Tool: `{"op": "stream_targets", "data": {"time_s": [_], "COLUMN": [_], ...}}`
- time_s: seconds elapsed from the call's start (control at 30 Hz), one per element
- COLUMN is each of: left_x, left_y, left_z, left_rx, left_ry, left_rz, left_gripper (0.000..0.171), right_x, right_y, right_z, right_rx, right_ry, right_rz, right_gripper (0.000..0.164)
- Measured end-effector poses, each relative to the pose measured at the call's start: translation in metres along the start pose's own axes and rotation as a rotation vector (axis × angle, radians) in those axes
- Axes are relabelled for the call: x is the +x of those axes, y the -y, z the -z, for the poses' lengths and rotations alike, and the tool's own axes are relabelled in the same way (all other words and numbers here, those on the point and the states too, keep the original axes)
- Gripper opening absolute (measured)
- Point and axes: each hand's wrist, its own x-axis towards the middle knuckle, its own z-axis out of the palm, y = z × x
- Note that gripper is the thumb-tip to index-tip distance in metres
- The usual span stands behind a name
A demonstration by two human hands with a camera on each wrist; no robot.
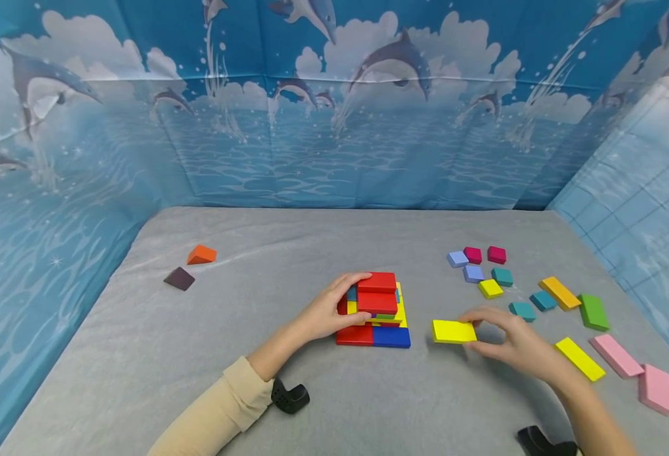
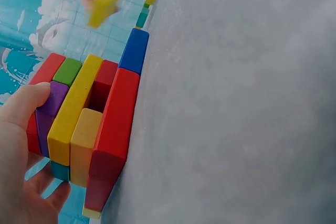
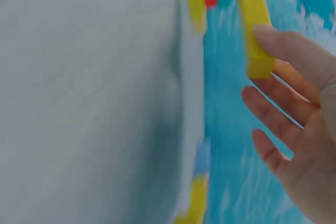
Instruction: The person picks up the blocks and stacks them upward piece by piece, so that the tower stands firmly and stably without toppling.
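A stack of coloured wooden blocks stands mid-table, with red and blue blocks at its base and red ones on top. My left hand holds the stack's left side, thumb in front and fingers behind. In the left wrist view the thumb lies against the upper layers, by a purple block. To the right of the stack, my right hand pinches a yellow rectangular block by its right end, raised over the table. The right wrist view shows the thumb on the yellow block's face, with the lower fingers spread.
On the right lie several loose blocks, among them a green block, a pink block, another yellow block and a teal block. An orange block and a dark brown block lie at the far left.
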Motion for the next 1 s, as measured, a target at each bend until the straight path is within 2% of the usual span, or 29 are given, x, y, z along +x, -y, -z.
{"op": "stream_targets", "data": {"time_s": [0.13, 0.27, 0.43, 0.7, 0.83, 0.93, 1.0], "left_x": [0.001, 0.001, 0.001, 0.003, -0.002, -0.003, -0.002], "left_y": [0.000, -0.001, -0.001, -0.001, -0.021, -0.020, -0.011], "left_z": [0.000, 0.000, 0.000, 0.000, 0.007, 0.008, 0.005], "left_rx": [-0.007, -0.018, -0.032, -0.056, -0.061, -0.057, -0.055], "left_ry": [0.001, -0.002, 0.001, 0.004, 0.010, 0.006, -0.002], "left_rz": [-0.011, -0.020, -0.019, -0.013, -0.014, -0.027, -0.039], "left_gripper": [0.067, 0.066, 0.065, 0.068, 0.065, 0.063, 0.063], "right_x": [0.026, 0.050, 0.070, 0.081, 0.082, 0.083, 0.084], "right_y": [0.020, 0.038, 0.051, 0.060, 0.062, 0.063, 0.063], "right_z": [-0.003, -0.012, -0.026, -0.040, -0.044, -0.046, -0.047], "right_rx": [0.006, 0.017, 0.030, 0.061, 0.050, 0.042, 0.040], "right_ry": [-0.081, -0.102, -0.120, -0.158, -0.185, -0.198, -0.203], "right_rz": [0.071, 0.078, 0.103, 0.094, 0.077, 0.074, 0.071], "right_gripper": [0.037, 0.036, 0.036, 0.037, 0.039, 0.041, 0.042]}}
